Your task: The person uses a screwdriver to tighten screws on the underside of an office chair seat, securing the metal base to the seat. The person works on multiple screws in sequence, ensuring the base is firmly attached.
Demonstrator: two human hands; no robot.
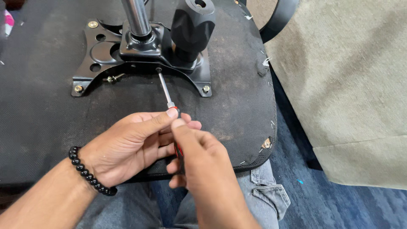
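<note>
Red-and-black-handled steel screwdriver (pixel 169 99) was gripped by both closed hands, left hand (pixel 131 146) and right hand (pixel 203 169), tip at far black metal seat plate (pixel 101 55).

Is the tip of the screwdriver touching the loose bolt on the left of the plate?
No, the screwdriver tip sits at the plate's front edge hole, apart from the bolt.

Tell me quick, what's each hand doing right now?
Left hand: closed, pinching the screwdriver near the top of its handle.
Right hand: closed around the screwdriver's red and black handle.
</note>
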